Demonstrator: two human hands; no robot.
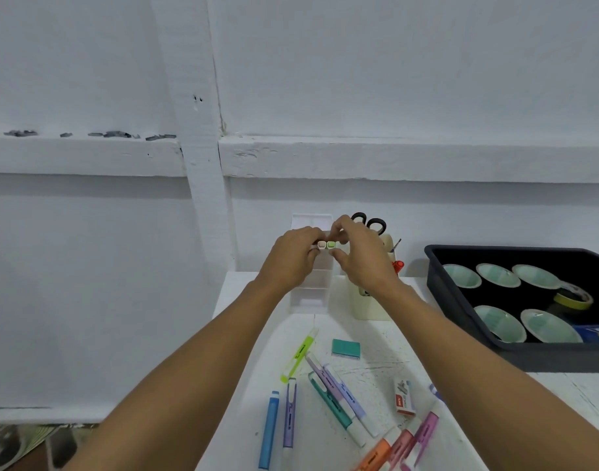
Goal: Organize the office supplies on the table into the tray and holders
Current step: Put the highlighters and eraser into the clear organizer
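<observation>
My left hand [291, 254] and my right hand [361, 256] meet above the clear compartment organizer [313, 283] at the back of the table. Between them I pinch two highlighters end-on, one with a pale pink end [321, 245] and one with a green end [331, 245]. Which hand holds which is hard to tell. Several highlighters lie loose on the table in front: yellow [299, 355], blue [269, 430], purple [289, 411], teal [332, 402], lilac [345, 392], orange and pink [400, 443].
A cream pen holder [371, 305] with black-handled scissors [369, 222] stands right of the organizer. A black tray [461, 300] at the right holds several bowls and a tape roll [573, 295]. A teal eraser [346, 349] and a staples box [404, 397] lie on the table.
</observation>
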